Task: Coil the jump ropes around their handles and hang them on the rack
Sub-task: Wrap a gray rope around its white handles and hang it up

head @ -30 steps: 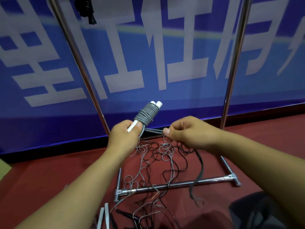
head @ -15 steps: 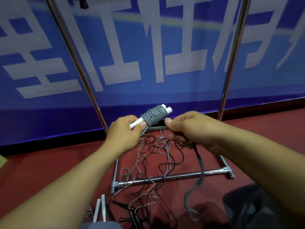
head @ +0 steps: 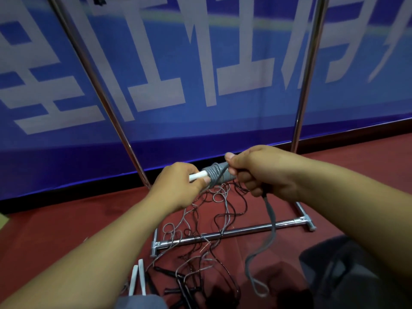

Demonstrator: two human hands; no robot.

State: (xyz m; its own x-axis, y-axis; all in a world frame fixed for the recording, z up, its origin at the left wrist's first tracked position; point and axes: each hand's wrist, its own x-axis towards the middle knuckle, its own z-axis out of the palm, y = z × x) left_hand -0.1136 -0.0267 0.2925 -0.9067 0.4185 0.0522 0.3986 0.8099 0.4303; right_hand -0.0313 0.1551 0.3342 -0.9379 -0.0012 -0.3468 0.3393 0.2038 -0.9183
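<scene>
The left hand (head: 180,186) grips the white handles (head: 198,175) of a grey jump rope (head: 217,176) coiled around them; the right hand (head: 260,172) pinches the rope's free end at the coil, a loop dangling below; more ropes (head: 200,230) lie tangled on the red floor (head: 66,224) over the rack (head: 245,229) base

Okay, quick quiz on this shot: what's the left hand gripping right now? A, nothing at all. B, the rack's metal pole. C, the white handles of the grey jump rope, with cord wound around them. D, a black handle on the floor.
C: the left hand holds the white handles of the grey coiled rope, while the right hand pinches the cord at the coil's other end.
</scene>
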